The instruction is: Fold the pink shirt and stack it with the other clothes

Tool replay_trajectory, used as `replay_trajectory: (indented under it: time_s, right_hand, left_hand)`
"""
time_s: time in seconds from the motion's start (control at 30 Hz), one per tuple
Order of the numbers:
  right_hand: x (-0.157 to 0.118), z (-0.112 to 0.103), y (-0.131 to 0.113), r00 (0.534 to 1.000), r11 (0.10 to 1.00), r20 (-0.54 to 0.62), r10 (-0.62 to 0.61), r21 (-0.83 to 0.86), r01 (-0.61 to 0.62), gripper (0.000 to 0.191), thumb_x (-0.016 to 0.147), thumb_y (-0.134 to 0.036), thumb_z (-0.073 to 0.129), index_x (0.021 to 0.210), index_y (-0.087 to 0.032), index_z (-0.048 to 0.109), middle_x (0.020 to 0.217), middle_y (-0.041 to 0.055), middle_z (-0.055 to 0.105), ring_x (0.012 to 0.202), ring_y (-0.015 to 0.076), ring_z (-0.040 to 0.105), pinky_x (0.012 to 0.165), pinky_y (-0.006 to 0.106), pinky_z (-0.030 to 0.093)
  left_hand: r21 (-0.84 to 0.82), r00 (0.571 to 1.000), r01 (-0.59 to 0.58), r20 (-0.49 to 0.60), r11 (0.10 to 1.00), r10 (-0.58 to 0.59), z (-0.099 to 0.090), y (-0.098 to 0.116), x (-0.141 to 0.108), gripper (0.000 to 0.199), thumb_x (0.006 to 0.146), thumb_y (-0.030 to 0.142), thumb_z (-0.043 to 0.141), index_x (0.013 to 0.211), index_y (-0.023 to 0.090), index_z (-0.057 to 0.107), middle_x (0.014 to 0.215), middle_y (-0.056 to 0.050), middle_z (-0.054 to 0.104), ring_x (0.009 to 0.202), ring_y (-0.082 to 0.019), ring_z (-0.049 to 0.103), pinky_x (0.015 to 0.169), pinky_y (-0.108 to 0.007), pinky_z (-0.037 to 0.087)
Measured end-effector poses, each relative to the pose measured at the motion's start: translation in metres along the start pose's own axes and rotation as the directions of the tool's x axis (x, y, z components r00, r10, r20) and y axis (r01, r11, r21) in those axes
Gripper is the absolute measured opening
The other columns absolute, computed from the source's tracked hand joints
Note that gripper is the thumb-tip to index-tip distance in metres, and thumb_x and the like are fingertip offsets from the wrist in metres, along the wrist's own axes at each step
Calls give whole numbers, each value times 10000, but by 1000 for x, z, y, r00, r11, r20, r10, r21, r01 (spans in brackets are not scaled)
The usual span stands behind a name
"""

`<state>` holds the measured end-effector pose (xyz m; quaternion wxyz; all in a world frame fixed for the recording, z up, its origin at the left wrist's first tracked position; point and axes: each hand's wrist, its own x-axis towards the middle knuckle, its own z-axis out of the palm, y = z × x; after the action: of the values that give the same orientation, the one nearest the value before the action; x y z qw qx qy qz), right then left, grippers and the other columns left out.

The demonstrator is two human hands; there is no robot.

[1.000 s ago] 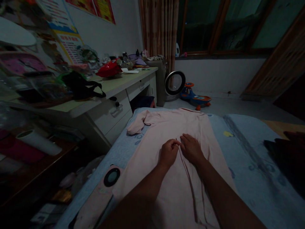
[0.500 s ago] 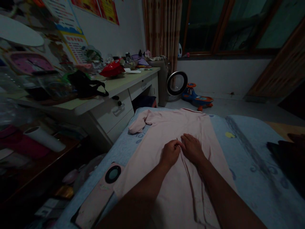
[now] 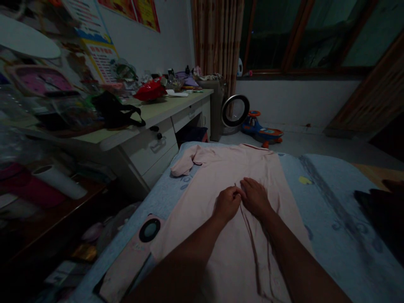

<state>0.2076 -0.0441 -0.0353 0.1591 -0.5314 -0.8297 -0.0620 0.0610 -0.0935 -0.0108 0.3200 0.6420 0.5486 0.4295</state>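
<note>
A pale pink shirt [image 3: 195,219] with dark piping lies spread on the bed, its collar at the far end and one sleeve folded out to the left. At the middle of its front, my left hand [image 3: 226,203] is closed, thumb and fingers pinching the piped front edge. Right against it, my right hand [image 3: 255,195] rests on the cloth with its fingers together and bent over, its thumb meeting the left fingertips at the same edge. What lies between the fingertips is hidden. Below the hands, the dark-edged front opening runs toward me.
The bed [image 3: 318,202] has a light blue patterned cover. A pink panel with a round dark ring [image 3: 150,230] lies at its left edge. A cluttered desk [image 3: 164,108] stands left, a washing machine with its round door [image 3: 235,110] open beyond, and a ride-on toy [image 3: 263,131] on the floor.
The view has shifted very slightly. Both hands stay at the same place on the shirt front, with hardly any movement.
</note>
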Motion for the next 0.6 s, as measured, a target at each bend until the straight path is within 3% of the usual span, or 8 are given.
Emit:
replay_trajectory:
  time_s: [0.6]
  right_hand:
    - [0,3,1,1000,1000,-5,-5,-11,5,393,979,-404,409,1254,-179,576,1384,126,545,1270,272,475,1029,409,352]
  left_hand:
    - [-19,1000,-17,5,1000,17,0,-2,-1,292,784,146,485,905,240,733,926,16,720,843,-140,629,774,-231,485]
